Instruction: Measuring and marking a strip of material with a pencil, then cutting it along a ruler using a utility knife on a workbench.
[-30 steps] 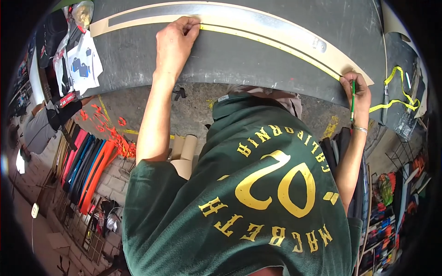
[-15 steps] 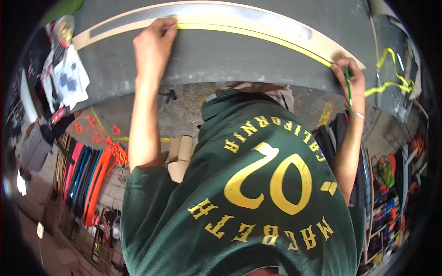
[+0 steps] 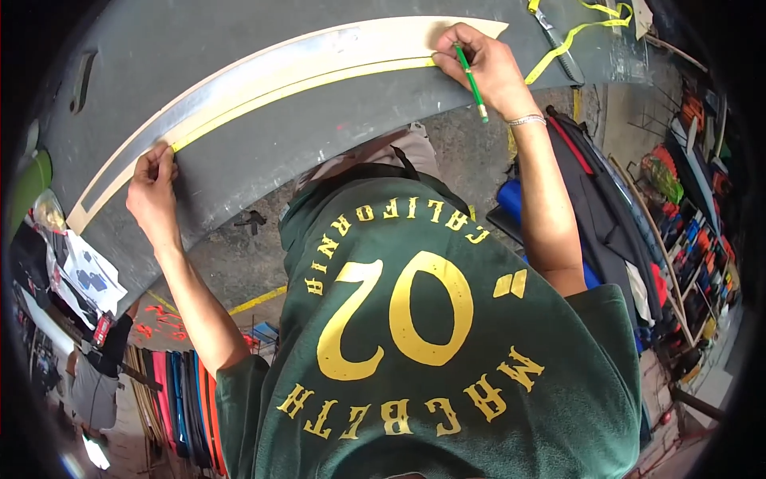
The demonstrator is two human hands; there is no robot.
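A yellow measuring tape is stretched along the near edge of a long tan strip on the dark table. A metal ruler lies lengthwise on that strip. My left hand pinches the tape near the strip's left part, fingers closed. Toward the strip's right end, my right hand holds a green pencil with its back end toward me. Its fingertips also press at the tape, and a bracelet circles that wrist.
Loose tape curls over a knife-like tool at the table's right. Printed sheets in plastic hang at the left edge. Rolls of coloured material stand lower left, and dark rolls at right. Another person is at far left.
The view has turned, so the table, strip and both hands appear further left, with the strip's left end lower. The tape remains stretched between my hands, and the pencil is still in my right hand.
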